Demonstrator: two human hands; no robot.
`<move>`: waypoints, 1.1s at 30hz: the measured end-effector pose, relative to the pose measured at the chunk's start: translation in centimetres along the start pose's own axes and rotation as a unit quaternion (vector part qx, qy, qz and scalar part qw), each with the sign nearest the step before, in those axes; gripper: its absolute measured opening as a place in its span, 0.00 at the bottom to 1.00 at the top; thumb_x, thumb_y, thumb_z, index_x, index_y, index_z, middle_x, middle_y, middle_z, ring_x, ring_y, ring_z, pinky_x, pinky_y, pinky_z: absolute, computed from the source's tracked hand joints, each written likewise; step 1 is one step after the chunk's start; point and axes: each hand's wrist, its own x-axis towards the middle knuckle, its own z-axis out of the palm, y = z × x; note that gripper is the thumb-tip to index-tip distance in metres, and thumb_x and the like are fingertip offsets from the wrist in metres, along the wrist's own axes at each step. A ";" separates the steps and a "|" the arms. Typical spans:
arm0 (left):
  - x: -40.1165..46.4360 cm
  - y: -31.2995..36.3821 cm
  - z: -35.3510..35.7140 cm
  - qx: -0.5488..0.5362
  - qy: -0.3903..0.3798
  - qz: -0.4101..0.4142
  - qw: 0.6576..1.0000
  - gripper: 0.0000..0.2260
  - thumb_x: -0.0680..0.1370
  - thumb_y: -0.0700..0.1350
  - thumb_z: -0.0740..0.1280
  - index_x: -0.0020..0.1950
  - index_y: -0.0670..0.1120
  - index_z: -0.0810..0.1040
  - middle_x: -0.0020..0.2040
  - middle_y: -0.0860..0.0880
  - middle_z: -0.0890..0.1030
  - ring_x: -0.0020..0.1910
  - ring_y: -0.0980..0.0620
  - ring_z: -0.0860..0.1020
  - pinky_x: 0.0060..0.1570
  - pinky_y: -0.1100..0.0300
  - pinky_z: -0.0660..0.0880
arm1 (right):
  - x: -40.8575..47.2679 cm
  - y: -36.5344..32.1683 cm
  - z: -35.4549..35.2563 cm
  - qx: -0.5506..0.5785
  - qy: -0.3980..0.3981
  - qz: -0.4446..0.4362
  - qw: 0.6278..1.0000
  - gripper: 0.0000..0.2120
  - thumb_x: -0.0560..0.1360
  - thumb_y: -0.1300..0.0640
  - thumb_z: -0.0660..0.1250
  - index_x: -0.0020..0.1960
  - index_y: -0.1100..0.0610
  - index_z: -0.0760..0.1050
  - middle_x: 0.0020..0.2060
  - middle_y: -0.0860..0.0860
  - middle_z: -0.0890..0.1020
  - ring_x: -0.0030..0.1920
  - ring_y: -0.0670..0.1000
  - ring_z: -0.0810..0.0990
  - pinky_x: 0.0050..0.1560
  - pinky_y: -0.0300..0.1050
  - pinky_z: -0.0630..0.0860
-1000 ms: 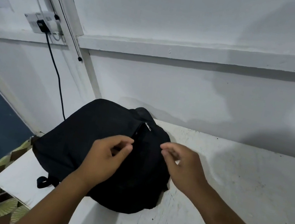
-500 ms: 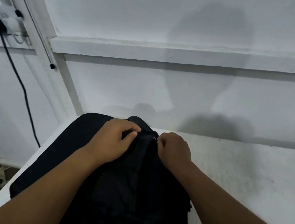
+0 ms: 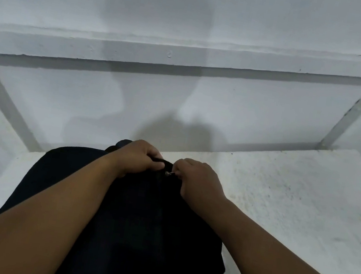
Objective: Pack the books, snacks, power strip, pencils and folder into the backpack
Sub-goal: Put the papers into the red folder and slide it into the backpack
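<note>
Both arms now reach farther, right hand (image 3: 198,180) pinching backpack (image 3: 136,225) zipper (image 3: 169,173).

I see the black backpack (image 3: 136,225) lying at the counter's (image 3: 295,204) left edge, my left grip (image 3: 140,157) bunching fabric at its top, my right grip (image 3: 196,179) pinching the metal zipper pull (image 3: 169,173).
</note>
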 end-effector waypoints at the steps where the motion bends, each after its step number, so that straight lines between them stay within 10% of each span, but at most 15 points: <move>1: 0.1 -0.3 0.2 -0.038 0.019 -0.016 0.999 0.03 0.77 0.40 0.72 0.43 0.45 0.85 0.38 0.49 0.85 0.33 0.60 0.81 0.33 0.69 0.74 | -0.4 0.1 0.3 0.011 0.009 -0.003 1.000 0.08 0.71 0.64 0.62 0.46 0.56 0.78 0.41 0.51 0.82 0.40 0.56 0.78 0.41 0.43 0.62; 6: 1.0 -0.9 1.0 -0.087 0.071 -0.057 0.992 0.01 0.76 0.40 0.73 0.46 0.44 0.85 0.41 0.47 0.86 0.39 0.55 0.82 0.35 0.68 0.75 | -4.5 0.5 1.5 0.124 0.015 -0.042 0.991 0.10 0.68 0.68 0.61 0.40 0.55 0.75 0.42 0.47 0.79 0.45 0.52 0.81 0.53 0.54 0.78; 13: 1.5 -1.1 2.0 -0.015 0.077 -0.024 0.997 0.04 0.76 0.40 0.73 0.45 0.49 0.83 0.45 0.52 0.84 0.45 0.56 0.81 0.46 0.62 0.75 | -12.0 0.1 2.6 0.228 -0.055 0.030 0.972 0.16 0.75 0.66 0.58 0.45 0.45 0.74 0.48 0.38 0.78 0.63 0.39 0.75 0.76 0.60 0.58; 28: 1.8 -2.4 2.6 0.107 0.082 -0.006 0.991 0.06 0.72 0.49 0.75 0.40 0.60 0.81 0.46 0.62 0.82 0.54 0.54 0.80 0.67 0.42 0.69 | -16.7 -1.0 2.2 0.267 -0.065 0.039 0.961 0.16 0.74 0.69 0.58 0.47 0.51 0.78 0.49 0.41 0.77 0.51 0.44 0.80 0.76 0.57 0.59; 33: 1.2 -1.3 2.7 0.116 0.239 -0.022 0.964 0.11 0.79 0.59 0.62 0.48 0.55 0.80 0.47 0.60 0.79 0.52 0.53 0.75 0.65 0.48 0.61 | -15.3 -0.9 0.6 0.289 -0.106 0.041 0.950 0.09 0.77 0.64 0.65 0.46 0.52 0.79 0.46 0.42 0.80 0.51 0.46 0.80 0.60 0.48 0.75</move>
